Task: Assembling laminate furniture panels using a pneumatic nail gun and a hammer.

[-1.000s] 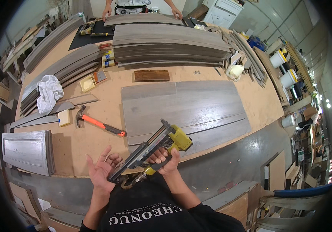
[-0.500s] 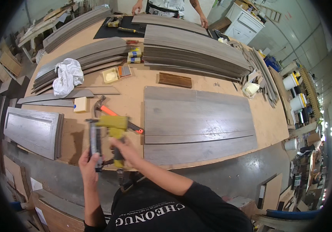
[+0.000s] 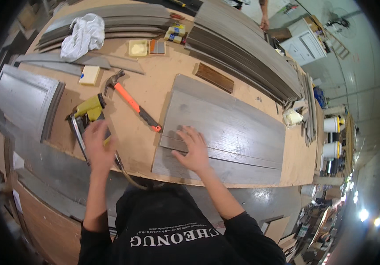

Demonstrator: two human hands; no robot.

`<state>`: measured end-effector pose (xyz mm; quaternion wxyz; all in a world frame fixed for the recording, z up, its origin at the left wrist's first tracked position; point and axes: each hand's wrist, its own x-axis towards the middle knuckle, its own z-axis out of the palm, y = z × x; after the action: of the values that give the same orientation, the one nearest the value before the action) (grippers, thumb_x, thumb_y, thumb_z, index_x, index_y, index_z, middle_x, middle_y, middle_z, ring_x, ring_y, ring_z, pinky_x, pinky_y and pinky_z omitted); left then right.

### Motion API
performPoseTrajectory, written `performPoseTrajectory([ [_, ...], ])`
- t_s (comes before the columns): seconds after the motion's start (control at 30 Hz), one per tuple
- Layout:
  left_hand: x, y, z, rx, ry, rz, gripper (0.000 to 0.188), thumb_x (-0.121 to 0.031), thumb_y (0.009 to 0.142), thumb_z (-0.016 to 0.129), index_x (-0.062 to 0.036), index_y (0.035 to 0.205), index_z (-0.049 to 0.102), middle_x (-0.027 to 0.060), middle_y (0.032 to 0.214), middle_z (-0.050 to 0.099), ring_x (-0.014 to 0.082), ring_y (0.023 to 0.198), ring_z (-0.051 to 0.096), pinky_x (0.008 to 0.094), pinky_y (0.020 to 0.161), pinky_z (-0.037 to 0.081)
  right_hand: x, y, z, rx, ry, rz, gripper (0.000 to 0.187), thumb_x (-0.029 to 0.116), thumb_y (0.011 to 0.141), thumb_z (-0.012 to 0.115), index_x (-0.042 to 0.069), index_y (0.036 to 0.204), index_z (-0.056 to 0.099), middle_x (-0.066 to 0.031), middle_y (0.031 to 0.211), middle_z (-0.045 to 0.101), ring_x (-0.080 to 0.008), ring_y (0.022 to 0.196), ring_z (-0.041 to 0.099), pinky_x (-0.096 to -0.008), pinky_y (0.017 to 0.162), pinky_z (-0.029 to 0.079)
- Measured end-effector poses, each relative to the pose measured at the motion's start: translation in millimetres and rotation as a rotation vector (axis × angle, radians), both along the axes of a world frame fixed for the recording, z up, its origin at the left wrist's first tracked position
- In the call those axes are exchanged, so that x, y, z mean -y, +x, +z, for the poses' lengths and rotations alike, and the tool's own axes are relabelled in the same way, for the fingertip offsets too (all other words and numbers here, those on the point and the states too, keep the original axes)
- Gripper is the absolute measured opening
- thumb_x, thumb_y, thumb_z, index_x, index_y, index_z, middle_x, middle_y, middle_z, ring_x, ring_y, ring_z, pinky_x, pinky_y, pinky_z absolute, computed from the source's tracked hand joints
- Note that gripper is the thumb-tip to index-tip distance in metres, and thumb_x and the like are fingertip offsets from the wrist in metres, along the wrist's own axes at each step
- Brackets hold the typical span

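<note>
My left hand (image 3: 99, 148) is over the handle end of a yellow-green and black nail gun (image 3: 89, 107), which lies on the table near its front edge. That hand is smeared by motion; its fingers look stretched out, not wrapped round the tool, and they hide part of it. An air hose (image 3: 126, 171) runs off the tool past the table edge. My right hand (image 3: 193, 148), open with spread fingers, is at the left part of a grey wood-grain panel (image 3: 229, 123); whether it touches cannot be told. Between nail gun and panel lies a claw hammer (image 3: 132, 102) with an orange and black handle.
Stacked grey boards (image 3: 247, 48) fill the far side. A white cloth (image 3: 84, 37) rests on more boards at left. Grey framed doors (image 3: 26, 97) are piled at the left edge. A brown wood block (image 3: 214, 77) sits beyond the panel. Another person's hand (image 3: 265, 21) shows far off.
The nail gun has gone from my two hands down onto the table. My right hand has moved right to the panel. The view has turned and shifted.
</note>
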<state>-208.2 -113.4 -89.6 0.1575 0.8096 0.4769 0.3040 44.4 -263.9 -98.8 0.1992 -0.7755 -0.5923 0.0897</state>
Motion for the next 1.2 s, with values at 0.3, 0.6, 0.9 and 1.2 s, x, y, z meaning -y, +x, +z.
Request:
performPoseTrajectory([
  [0.3,-25.1,108.8,-33.7,-0.258,0.0,-0.47,0.024,-0.017,0.076,0.066,-0.0118,0.1,0.066,0.0095,0.12,0.052,0.0316,0.121,0.041,0.0466,0.095,0.038,13.9,21.7,-20.0,-0.009,0.143,0.13,0.046,0.027,0.071,0.073,0.02,0.114,0.061,-0.0032,0.129,0.053,-0.0243,0.126,0.044,-0.0445,0.104,0.033],
  [0.6,69.1,86.5,-37.8,0.145,-0.346,-0.32,0.057,-0.029,0.063,0.079,-0.0042,0.11,0.059,0.0121,0.109,0.055,0.0329,0.101,0.053,0.0412,0.086,0.044,-26.5,90.9,-8.2,0.035,0.145,0.06,0.052,0.033,0.074,0.071,0.008,0.118,0.057,-0.0146,0.123,0.055,-0.0329,0.114,0.05,-0.0454,0.097,0.037],
  [0.9,75.0,96.8,-53.8,0.15,-0.21,-0.136,0.062,-0.04,0.053,0.08,-0.0086,0.104,0.061,0.0084,0.096,0.054,0.0282,0.094,0.053,0.0382,0.082,0.041,-72.5,151.6,-41.7,0.011,0.127,0.091,0.035,0.028,0.081,0.066,0.002,0.105,0.062,-0.0154,0.102,0.061,-0.0321,0.1,0.056,-0.0384,0.089,0.043],
  [1.2,77.5,96.7,-57.5,0.196,-0.175,-0.109,0.061,-0.042,0.047,0.082,-0.0081,0.095,0.064,0.0086,0.092,0.056,0.0281,0.093,0.054,0.0391,0.081,0.042,-79.0,151.4,-45.6,-0.079,0.12,-0.094,0.03,0.028,0.082,0.064,0.0,0.092,0.067,-0.0162,0.093,0.064,-0.028,0.089,0.061,-0.036,0.082,0.047],
])
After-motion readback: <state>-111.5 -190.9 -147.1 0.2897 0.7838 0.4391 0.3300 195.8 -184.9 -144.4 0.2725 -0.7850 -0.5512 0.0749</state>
